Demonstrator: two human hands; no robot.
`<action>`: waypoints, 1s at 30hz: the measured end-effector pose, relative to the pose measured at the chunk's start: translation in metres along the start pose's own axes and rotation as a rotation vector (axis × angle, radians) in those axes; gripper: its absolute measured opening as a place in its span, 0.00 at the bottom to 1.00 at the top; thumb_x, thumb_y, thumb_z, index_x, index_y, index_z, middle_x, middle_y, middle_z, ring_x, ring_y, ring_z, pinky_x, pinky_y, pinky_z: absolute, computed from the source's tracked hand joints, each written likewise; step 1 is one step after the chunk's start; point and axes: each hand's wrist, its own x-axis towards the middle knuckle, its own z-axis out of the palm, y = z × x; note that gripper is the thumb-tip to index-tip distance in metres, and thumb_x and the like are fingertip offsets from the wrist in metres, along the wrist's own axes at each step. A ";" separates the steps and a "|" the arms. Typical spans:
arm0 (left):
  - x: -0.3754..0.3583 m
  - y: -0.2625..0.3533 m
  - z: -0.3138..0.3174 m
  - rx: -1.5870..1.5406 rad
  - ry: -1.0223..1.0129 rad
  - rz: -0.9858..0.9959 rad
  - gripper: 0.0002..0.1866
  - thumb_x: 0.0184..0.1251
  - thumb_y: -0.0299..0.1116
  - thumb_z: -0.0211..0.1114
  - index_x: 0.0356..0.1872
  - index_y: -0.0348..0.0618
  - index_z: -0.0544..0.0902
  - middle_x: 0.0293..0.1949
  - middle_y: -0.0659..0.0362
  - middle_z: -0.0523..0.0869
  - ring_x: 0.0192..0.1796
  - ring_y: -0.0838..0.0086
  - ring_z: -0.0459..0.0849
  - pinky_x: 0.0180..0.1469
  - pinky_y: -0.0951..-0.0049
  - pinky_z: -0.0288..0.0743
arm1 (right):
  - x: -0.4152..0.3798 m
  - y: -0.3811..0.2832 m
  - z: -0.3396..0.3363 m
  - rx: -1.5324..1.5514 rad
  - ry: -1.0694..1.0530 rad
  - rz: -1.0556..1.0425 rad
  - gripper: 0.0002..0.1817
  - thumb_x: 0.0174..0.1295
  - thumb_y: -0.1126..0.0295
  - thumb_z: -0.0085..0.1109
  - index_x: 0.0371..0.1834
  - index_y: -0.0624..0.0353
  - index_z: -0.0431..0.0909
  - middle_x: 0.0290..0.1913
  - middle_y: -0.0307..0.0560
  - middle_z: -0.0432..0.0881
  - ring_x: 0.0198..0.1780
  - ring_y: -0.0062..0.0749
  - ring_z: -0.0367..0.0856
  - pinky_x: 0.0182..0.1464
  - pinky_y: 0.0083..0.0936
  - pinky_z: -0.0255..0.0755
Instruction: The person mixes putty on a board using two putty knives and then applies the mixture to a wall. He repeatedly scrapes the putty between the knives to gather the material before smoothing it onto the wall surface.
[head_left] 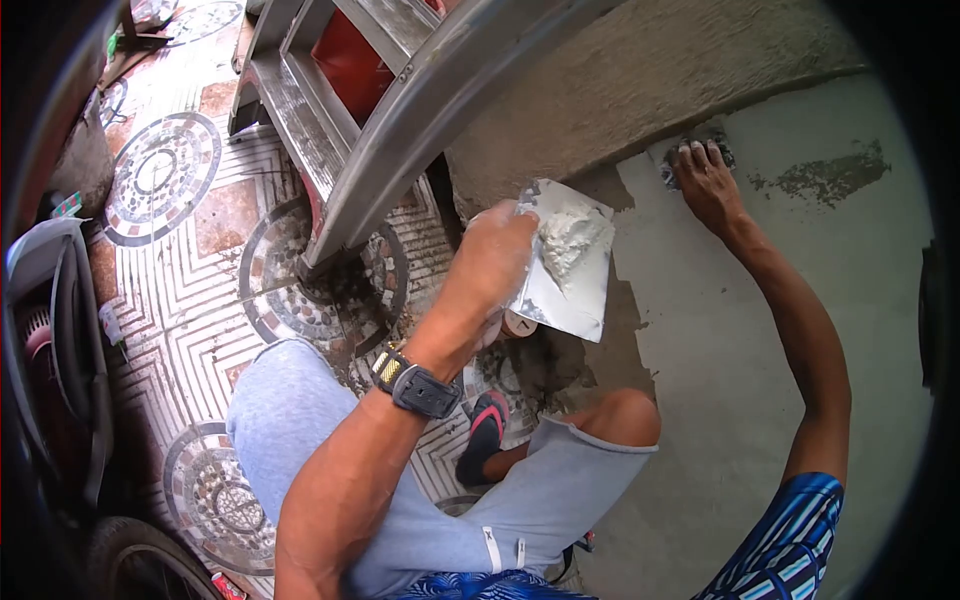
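My left hand (490,262) is closed around a plastering trowel (586,312), holding it up in front of the wall. A lumpy heap of white putty (568,240) sits on the trowel's flat metal face. Farther right, my right hand (706,180) grips a flat scraper (722,150), its fingers pressed over the blade against the wall. The smooth grey coated wall (720,330) runs down the right side. Below the trowel, the coating's ragged edge meets a darker, bare strip (625,335).
A rough concrete ledge (640,80) borders the coated wall. A metal ladder or stair frame (390,130) stands at upper left on patterned tiles (225,240). A grey bin-like container (75,350) and a wheel (150,560) lie along the left. My knees are bent below the trowel.
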 end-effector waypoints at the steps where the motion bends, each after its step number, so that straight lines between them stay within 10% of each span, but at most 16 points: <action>1: -0.002 0.001 0.003 -0.012 -0.005 -0.007 0.12 0.73 0.36 0.54 0.44 0.35 0.77 0.33 0.59 0.83 0.30 0.77 0.83 0.32 0.76 0.78 | -0.001 0.001 0.004 0.047 -0.033 0.026 0.16 0.62 0.75 0.50 0.52 0.70 0.73 0.54 0.59 0.73 0.59 0.49 0.70 0.68 0.43 0.61; 9: -0.001 -0.002 0.009 -0.014 -0.012 -0.017 0.12 0.73 0.35 0.53 0.43 0.35 0.77 0.31 0.58 0.82 0.29 0.75 0.84 0.30 0.75 0.78 | -0.007 -0.007 -0.032 -0.005 -0.378 -0.039 0.14 0.59 0.76 0.51 0.46 0.70 0.78 0.51 0.56 0.75 0.54 0.44 0.70 0.65 0.38 0.61; 16: -0.005 0.002 0.002 0.028 0.019 0.085 0.15 0.71 0.36 0.51 0.35 0.31 0.75 0.27 0.58 0.78 0.29 0.78 0.73 0.32 0.69 0.70 | 0.000 -0.017 -0.023 -0.053 0.083 -0.063 0.17 0.61 0.74 0.49 0.51 0.73 0.76 0.52 0.59 0.75 0.55 0.46 0.71 0.66 0.40 0.61; 30: 0.002 -0.014 0.006 0.129 0.012 0.044 0.13 0.72 0.35 0.53 0.41 0.33 0.77 0.29 0.60 0.81 0.29 0.78 0.80 0.32 0.74 0.75 | -0.039 -0.043 -0.018 0.055 -0.173 -0.022 0.14 0.57 0.74 0.52 0.43 0.72 0.82 0.52 0.53 0.75 0.56 0.44 0.69 0.62 0.41 0.61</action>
